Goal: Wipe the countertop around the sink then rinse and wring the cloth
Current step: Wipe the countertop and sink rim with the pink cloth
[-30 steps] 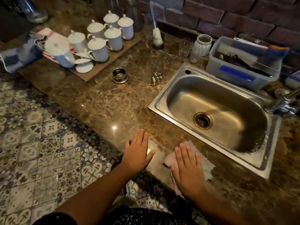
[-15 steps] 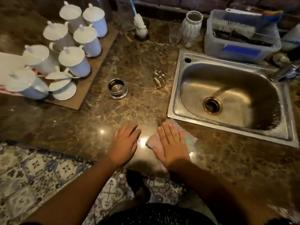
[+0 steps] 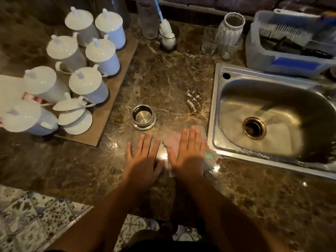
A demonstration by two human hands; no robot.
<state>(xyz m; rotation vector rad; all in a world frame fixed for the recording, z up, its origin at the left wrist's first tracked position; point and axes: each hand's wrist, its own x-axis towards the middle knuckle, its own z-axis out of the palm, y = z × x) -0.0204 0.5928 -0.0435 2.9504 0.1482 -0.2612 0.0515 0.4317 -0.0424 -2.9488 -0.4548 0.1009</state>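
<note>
One pink cloth (image 3: 173, 144), with a pale green patch at its sink-side edge, lies flat on the brown marble counter (image 3: 163, 84), near the counter's front edge and just beside the front left corner of the one steel sink (image 3: 217, 113). My right hand (image 3: 189, 153) lies on top of it, fingers straight and close together, palm pressing down; this grip is released, not clenched around the fabric. My left hand (image 3: 143, 160) rests flat on bare counter just beside the cloth, fingers straight and slightly spread, holding nothing. The two hands are close to each other, thumbs nearly meeting.

Beyond my left fingertips stands one small round steel cup (image 3: 143, 117), close but apart from them. Between the hands and the back of the counter the marble is open, with the sink rim bounding it on the right.

Toward the back left, a brown board (image 3: 116, 88) carries white lidded mugs (image 3: 87, 86); I count seven, plus loose lids stacked by the board's front edge. Along the back edge stand one dark cup holding a white brush (image 3: 167, 31), one clear glass (image 3: 209, 40), and one ribbed white jar (image 3: 231, 28). One grey plastic bin (image 3: 283, 62) sits behind the sink.
</note>
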